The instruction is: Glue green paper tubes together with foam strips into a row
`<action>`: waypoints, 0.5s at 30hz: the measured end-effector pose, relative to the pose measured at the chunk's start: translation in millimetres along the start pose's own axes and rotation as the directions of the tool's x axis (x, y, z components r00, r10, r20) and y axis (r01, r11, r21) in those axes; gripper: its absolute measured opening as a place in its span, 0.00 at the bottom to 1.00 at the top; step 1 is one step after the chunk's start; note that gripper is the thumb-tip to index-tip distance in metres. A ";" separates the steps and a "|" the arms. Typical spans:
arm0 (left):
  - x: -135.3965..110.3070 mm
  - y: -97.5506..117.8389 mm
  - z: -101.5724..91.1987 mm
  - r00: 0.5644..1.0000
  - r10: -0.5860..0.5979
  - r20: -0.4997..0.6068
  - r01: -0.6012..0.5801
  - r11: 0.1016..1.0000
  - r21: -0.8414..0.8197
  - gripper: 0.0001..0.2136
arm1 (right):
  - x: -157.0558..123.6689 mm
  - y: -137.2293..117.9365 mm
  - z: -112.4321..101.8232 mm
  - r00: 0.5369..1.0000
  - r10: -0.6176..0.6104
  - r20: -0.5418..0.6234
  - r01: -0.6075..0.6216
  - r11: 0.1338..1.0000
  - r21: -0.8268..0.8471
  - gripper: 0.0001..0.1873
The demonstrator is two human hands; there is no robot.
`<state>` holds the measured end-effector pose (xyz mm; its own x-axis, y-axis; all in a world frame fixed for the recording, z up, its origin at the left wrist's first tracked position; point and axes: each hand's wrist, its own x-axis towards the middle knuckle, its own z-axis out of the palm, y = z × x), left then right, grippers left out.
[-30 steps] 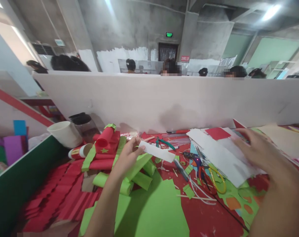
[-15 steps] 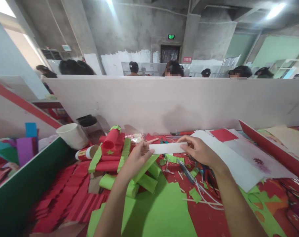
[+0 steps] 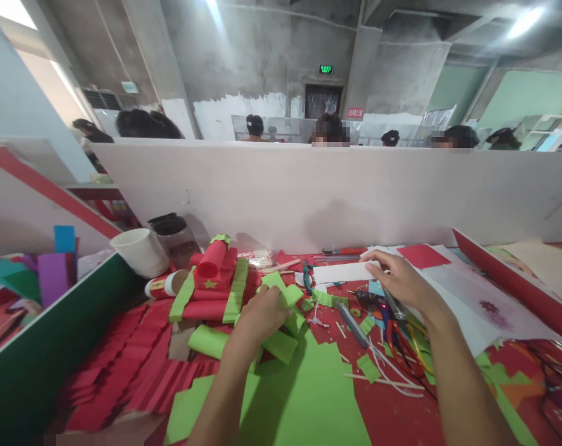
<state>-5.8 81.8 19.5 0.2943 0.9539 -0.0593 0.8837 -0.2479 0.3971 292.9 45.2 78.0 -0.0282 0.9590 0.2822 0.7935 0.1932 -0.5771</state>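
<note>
My right hand [image 3: 402, 279] pinches the right end of a white paper strip [image 3: 341, 272] and holds it level above the cluttered red table top. My left hand [image 3: 262, 313] is lower and to the left, fingers curled over a bent green paper piece [image 3: 281, 291] on a pile of green paper rolls [image 3: 211, 341]. A large green sheet [image 3: 304, 402] lies under my forearms. Below my right hand lie scissors with red and yellow handles [image 3: 402, 347].
A red paper model with green bands and a star [image 3: 213, 285] stands behind the rolls. A white cup [image 3: 139, 251] and a dark-lidded jar [image 3: 169, 235] sit at the back left. White sheets [image 3: 466, 303] lie right. A white partition [image 3: 309, 186] closes the back; people sit beyond it.
My left hand let go of the white strip and dropped onto the green paper pieces. My right hand, which had come over from the white sheets, now carries the strip to the right.
</note>
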 end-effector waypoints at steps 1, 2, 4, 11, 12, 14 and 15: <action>-0.7 -0.5 -1.9 1.000 0.011 -0.015 -0.011 1.000 -0.025 0.14 | -0.2 -0.2 -0.4 1.000 -0.001 0.002 0.001 1.000 0.002 0.12; -1.8 -0.3 -4.9 0.999 0.033 -0.036 -0.035 0.998 -0.058 0.15 | -0.5 -0.4 -0.9 1.000 -0.001 0.003 0.001 1.000 0.005 0.12; -5.2 2.9 -14.0 0.990 0.115 -0.078 -0.127 0.979 -0.161 0.17 | -1.1 -0.8 -1.9 1.000 0.006 0.004 -0.006 1.000 0.008 0.12; -21.7 18.5 -47.3 0.890 0.409 -0.199 -0.449 0.716 -0.535 0.18 | -6.6 -8.9 -6.9 0.958 -0.021 0.286 0.022 1.000 -0.002 0.10; -22.9 18.2 -48.5 0.883 0.417 -0.217 -0.462 0.685 -0.563 0.18 | -7.6 -11.6 -6.6 0.937 -0.043 0.346 0.042 0.999 0.012 0.10; -23.6 16.0 -48.3 0.865 0.437 -0.247 -0.489 0.623 -0.610 0.19 | -9.0 -17.1 -4.0 0.892 -0.089 0.444 0.074 0.996 0.050 0.08; -23.4 14.6 -47.3 0.858 0.448 -0.253 -0.498 0.601 -0.625 0.20 | -9.3 -19.5 -1.7 0.869 -0.107 0.483 0.084 0.994 0.068 0.08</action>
<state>-17.0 63.9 70.0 0.5562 0.7498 0.3585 0.1565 -0.5181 0.8409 278.7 32.1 88.0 -0.4028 0.9131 -0.0630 0.7448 0.2870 -0.6025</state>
